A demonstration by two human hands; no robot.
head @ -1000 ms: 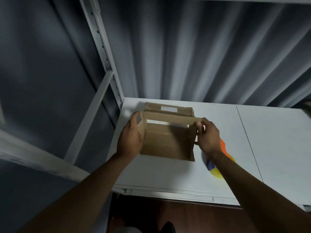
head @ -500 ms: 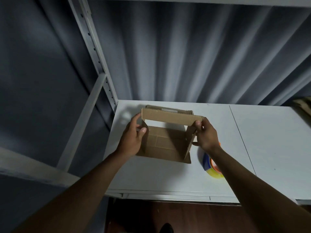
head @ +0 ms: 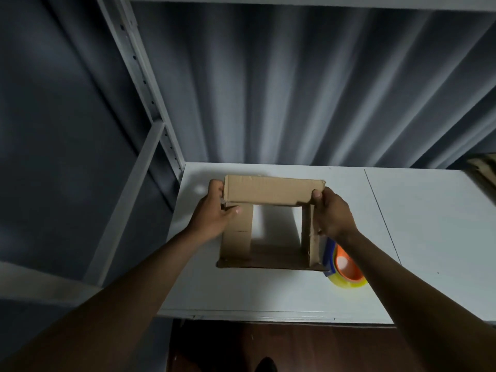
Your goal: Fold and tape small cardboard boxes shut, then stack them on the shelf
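Note:
A small brown cardboard box (head: 271,190) stands opened into a square tube on the white shelf board (head: 268,294); I look straight through it to the board. My left hand (head: 214,214) grips its upper left corner, thumb on the near side wall. At the upper right corner my right hand (head: 332,213) pinches the far flap and the right wall. A roll of clear tape (head: 346,267) with an orange core and a blue holder lies just right of the box, partly behind my right wrist.
A grey slotted metal upright (head: 146,84) and a diagonal brace (head: 128,208) stand to the left. A grey curtain hangs behind the shelf. Some cardboard (head: 483,167) shows at the far right edge. Dark floor lies below the board's front edge.
The box has been turned and squared up, so its inside now opens toward me and the board shows through. The other box behind it is no longer visible. Both hands stayed on its top corners.

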